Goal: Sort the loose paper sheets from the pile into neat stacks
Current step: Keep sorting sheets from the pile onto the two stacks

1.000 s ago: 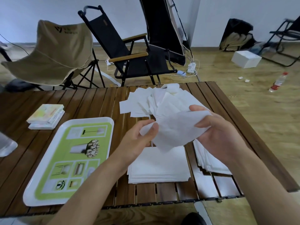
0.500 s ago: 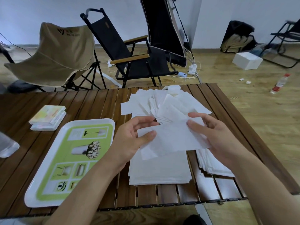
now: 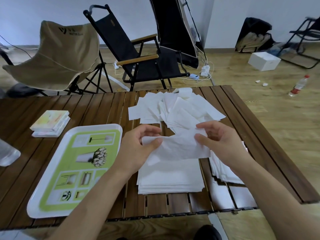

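A loose pile of white paper sheets (image 3: 174, 108) lies at the far middle of the wooden slat table (image 3: 97, 108). Both hands hold one white sheet (image 3: 180, 148) flat above the table. My left hand (image 3: 138, 151) pinches its left edge between thumb and fingers. My right hand (image 3: 220, 141) pinches its right edge. Directly below the sheet sits a neat stack of white sheets (image 3: 170, 177). A second stack (image 3: 223, 170) lies to the right, partly hidden by my right forearm.
A green-and-white tray (image 3: 74, 168) lies at the left front. Behind it sit two small booklets (image 3: 50, 122); a clear object (image 3: 7, 154) is at the left edge. Folding chairs (image 3: 138, 54) stand beyond the table. A box (image 3: 264, 60) and a bottle (image 3: 298, 85) lie on the floor.
The sheet was held up and crumpled toward my right hand a second ago. Both hands have lowered it and spread it flat over the near stack.
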Available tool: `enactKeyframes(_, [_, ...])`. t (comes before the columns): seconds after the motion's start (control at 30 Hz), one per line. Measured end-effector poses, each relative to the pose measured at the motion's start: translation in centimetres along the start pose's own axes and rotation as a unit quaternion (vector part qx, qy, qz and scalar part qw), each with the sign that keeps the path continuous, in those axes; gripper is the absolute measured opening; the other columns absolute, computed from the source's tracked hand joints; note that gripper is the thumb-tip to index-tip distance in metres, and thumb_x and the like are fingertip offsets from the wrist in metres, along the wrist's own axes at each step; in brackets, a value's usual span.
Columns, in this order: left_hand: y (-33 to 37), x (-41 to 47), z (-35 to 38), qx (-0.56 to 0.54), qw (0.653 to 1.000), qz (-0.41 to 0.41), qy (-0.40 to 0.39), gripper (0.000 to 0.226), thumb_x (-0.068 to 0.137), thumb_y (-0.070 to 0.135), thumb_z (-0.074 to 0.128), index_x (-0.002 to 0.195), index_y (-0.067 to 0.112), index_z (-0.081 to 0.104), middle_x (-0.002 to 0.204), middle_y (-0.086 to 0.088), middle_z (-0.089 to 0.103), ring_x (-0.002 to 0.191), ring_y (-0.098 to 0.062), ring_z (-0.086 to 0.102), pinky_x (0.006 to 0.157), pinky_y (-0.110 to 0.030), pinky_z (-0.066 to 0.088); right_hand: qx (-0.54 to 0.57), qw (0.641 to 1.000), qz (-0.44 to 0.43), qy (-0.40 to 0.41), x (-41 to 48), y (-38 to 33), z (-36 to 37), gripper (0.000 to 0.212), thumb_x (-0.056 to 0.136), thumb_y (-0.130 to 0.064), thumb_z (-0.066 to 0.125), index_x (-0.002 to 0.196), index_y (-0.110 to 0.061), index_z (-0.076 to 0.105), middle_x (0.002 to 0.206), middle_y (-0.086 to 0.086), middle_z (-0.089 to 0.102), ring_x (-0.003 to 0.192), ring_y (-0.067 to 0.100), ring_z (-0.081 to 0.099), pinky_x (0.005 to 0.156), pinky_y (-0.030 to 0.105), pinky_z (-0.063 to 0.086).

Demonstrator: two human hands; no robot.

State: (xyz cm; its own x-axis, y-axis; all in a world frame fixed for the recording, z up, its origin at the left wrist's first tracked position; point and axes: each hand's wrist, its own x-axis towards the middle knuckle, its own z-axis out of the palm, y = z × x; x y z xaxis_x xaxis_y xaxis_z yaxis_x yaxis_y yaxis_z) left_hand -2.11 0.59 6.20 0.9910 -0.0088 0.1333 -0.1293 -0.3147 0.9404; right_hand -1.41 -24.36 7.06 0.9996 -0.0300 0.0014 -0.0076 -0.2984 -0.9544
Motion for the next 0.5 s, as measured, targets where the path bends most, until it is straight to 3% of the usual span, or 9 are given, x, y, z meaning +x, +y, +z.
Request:
enactKeyframes(0.13, [-0.22,0.1,-0.3,0.008,1.0,0.01,0.015,0.026,0.086,0.008,0.079,0.107,0.024,0.074,0.099,0.014,0.075,0.099,0.001,0.069,0.085,-0.013,0.053,-0.019,1.0,-0.013,-0.016,-0.02,0.16,-0.18,0.049,0.082,-0.012,0.084,0.125,-0.027,0.065,0.077,0.012,0.065,0.074,0.032,0.063,0.08,0.039,0.058])
enactKeyframes(0.27, [-0.73,0.25,-0.52,-0.004,0.999,-0.017,0.029,0.03,0.086,0.005,0.079,0.111,0.021,0.073,0.102,0.007,0.075,0.096,-0.003,0.071,0.079,-0.015,0.056,-0.039,0.999,0.002,-0.005,-0.22,0.24,-0.5,0.044,0.08,-0.007,0.084,0.118,-0.026,0.072,0.091,0.0,0.074,0.085,0.019,0.072,0.078,0.027,0.06])
enactKeyframes(0.37, [-0.75,0.26,-0.52,0.001,0.999,-0.02,0.039,0.026,0.087,0.014,0.08,0.111,0.022,0.074,0.101,0.007,0.075,0.094,-0.001,0.071,0.078,-0.015,0.057,-0.054,0.999,-0.002,-0.006,-0.48,-0.13,-0.44,0.037,0.079,-0.01,0.085,0.11,-0.026,0.076,0.094,-0.001,0.075,0.085,0.014,0.072,0.072,0.019,0.056])
enactKeyframes(0.5, [-0.48,0.27,-0.4,-0.007,0.997,-0.023,0.077,0.016,0.091,0.018,0.076,0.106,0.023,0.075,0.098,0.009,0.075,0.089,-0.002,0.07,0.071,-0.013,0.056,-0.056,0.998,-0.007,-0.006,-0.55,-0.3,-0.3,0.027,0.08,-0.026,0.085,0.105,-0.032,0.076,0.078,-0.004,0.068,0.071,0.009,0.062,0.067,0.015,0.051])
